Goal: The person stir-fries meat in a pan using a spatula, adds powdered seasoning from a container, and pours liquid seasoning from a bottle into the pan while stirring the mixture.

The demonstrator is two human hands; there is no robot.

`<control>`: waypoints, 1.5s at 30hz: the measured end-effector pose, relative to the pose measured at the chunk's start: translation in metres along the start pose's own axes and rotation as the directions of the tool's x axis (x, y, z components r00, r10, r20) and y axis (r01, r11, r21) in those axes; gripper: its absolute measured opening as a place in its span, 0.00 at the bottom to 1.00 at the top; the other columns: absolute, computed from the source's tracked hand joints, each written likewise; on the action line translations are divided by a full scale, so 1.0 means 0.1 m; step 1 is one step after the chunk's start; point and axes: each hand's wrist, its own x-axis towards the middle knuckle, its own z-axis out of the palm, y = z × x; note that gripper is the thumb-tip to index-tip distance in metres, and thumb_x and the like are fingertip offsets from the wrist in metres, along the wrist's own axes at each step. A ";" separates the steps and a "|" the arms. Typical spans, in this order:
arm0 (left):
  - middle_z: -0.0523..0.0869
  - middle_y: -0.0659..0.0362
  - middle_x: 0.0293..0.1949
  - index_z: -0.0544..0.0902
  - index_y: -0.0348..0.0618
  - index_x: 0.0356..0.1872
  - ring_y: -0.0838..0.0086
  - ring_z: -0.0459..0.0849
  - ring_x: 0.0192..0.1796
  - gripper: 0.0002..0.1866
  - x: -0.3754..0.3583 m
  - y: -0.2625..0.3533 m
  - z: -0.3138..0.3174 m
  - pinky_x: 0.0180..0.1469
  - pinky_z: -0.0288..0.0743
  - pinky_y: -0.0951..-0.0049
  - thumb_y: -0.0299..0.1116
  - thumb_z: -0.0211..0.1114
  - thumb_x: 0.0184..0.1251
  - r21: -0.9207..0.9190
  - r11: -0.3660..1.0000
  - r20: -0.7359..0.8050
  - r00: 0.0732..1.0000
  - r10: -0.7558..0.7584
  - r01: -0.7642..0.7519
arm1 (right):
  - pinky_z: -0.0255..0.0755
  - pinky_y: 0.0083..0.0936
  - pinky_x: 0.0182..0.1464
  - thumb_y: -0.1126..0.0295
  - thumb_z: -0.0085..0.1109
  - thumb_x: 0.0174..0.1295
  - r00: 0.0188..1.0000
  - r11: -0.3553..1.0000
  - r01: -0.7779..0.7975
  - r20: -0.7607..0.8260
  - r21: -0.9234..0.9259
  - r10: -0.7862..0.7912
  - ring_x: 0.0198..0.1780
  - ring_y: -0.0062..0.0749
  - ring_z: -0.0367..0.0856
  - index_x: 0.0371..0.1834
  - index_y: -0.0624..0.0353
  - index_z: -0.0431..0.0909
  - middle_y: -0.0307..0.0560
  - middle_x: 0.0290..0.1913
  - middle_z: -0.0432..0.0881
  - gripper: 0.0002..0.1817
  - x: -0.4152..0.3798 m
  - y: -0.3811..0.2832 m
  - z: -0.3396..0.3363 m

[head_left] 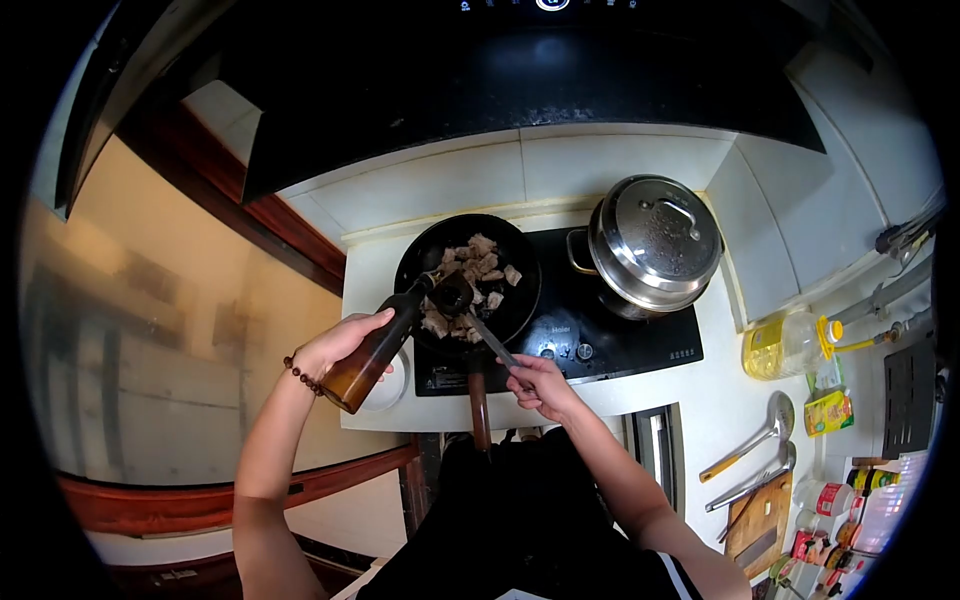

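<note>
A black wok (520, 290) with chunks of cooked-looking meat (480, 262) sits on the left side of the hob. My left hand (342, 342) is wrapped round a dark glass bottle (370, 360), tilted with its neck over the wok. Under the bottle's mouth is the dark bowl of a ladle (454, 294), held above the meat; its contents are too dark to make out. The ladle's metal handle runs down to my right hand (540, 386), whose fingers are closed round it. The wok's brown handle (480, 410) points toward my body.
A lidded steel pot (655, 245) stands on the right of the black hob (640, 345). Behind my left hand is a white plate (388, 390). An oil bottle (780, 345), utensils (765, 440), a wooden board (760, 520) and several jars lie along the right counter. The range hood (540, 90) overhangs the back.
</note>
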 end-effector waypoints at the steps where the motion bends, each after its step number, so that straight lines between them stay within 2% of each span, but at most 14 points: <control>1: 0.85 0.55 0.32 0.79 0.36 0.48 0.67 0.90 0.29 0.27 -0.03 0.04 0.03 0.31 0.88 0.65 0.57 0.58 0.80 0.013 1.000 -0.011 1.000 -0.021 0.022 | 0.52 0.14 0.20 0.74 0.46 0.80 1.000 1.000 -0.004 -0.001 0.003 0.004 0.19 0.15 0.59 0.66 0.59 0.75 0.40 0.28 0.74 0.16 0.00 0.00 0.00; 2: 0.85 0.57 0.33 0.80 0.37 0.47 0.69 0.90 0.29 0.27 -0.05 0.06 0.05 0.31 0.87 0.69 0.58 0.58 0.80 0.025 0.999 -0.020 0.999 -0.044 0.044 | 0.52 0.14 0.20 0.74 0.46 0.80 1.000 1.000 -0.009 -0.003 0.006 0.009 0.19 0.15 0.60 0.66 0.59 0.75 0.40 0.28 0.74 0.16 0.00 0.00 0.00; 6: 0.85 0.57 0.32 0.80 0.37 0.47 0.69 0.90 0.29 0.28 0.00 0.05 0.04 0.31 0.86 0.69 0.58 0.58 0.80 0.018 0.998 -0.013 0.998 -0.054 0.054 | 0.52 0.14 0.20 0.74 0.46 0.80 1.000 1.000 -0.006 -0.007 0.015 0.006 0.19 0.15 0.60 0.66 0.60 0.75 0.40 0.28 0.74 0.16 -0.02 -0.01 0.01; 8: 0.85 0.52 0.32 0.79 0.36 0.49 0.64 0.91 0.29 0.28 0.07 0.01 -0.03 0.30 0.89 0.61 0.57 0.57 0.80 0.018 0.998 0.025 0.998 -0.057 0.057 | 0.52 0.14 0.20 0.74 0.46 0.80 1.000 1.000 -0.004 -0.005 0.015 0.004 0.19 0.15 0.60 0.66 0.61 0.75 0.40 0.28 0.74 0.16 -0.01 -0.01 0.02; 18: 0.86 0.53 0.32 0.79 0.36 0.49 0.64 0.91 0.29 0.28 0.06 0.09 0.06 0.30 0.89 0.61 0.58 0.59 0.79 0.066 0.995 -0.001 0.997 -0.071 0.071 | 0.52 0.14 0.19 0.74 0.47 0.79 1.000 0.999 -0.007 -0.008 0.033 0.008 0.17 0.15 0.60 0.65 0.61 0.76 0.41 0.29 0.76 0.16 -0.02 -0.01 0.02; 27: 0.85 0.53 0.32 0.79 0.36 0.49 0.64 0.91 0.29 0.28 0.06 0.10 0.04 0.29 0.89 0.61 0.57 0.59 0.80 0.053 0.995 0.011 0.997 -0.082 0.081 | 0.51 0.14 0.19 0.74 0.46 0.80 1.000 0.999 -0.009 -0.002 0.037 0.009 0.17 0.14 0.60 0.65 0.62 0.76 0.41 0.29 0.77 0.16 -0.01 0.00 0.01; 38: 0.86 0.54 0.33 0.81 0.35 0.47 0.67 0.91 0.29 0.28 -0.07 0.25 0.04 0.30 0.87 0.71 0.57 0.58 0.81 0.098 0.991 0.001 0.996 -0.089 0.088 | 0.51 0.14 0.19 0.74 0.46 0.80 1.000 1.000 -0.005 0.003 0.026 0.005 0.17 0.14 0.60 0.65 0.63 0.76 0.41 0.29 0.76 0.16 -0.01 0.03 0.01; 45: 0.85 0.54 0.33 0.79 0.35 0.48 0.68 0.90 0.29 0.27 -0.07 0.23 0.09 0.28 0.88 0.67 0.56 0.59 0.80 0.120 0.987 -0.045 0.994 -0.104 0.108 | 0.51 0.14 0.19 0.73 0.47 0.80 1.000 1.000 0.003 0.000 0.011 -0.003 0.17 0.14 0.59 0.65 0.63 0.76 0.41 0.29 0.77 0.16 -0.02 0.04 0.01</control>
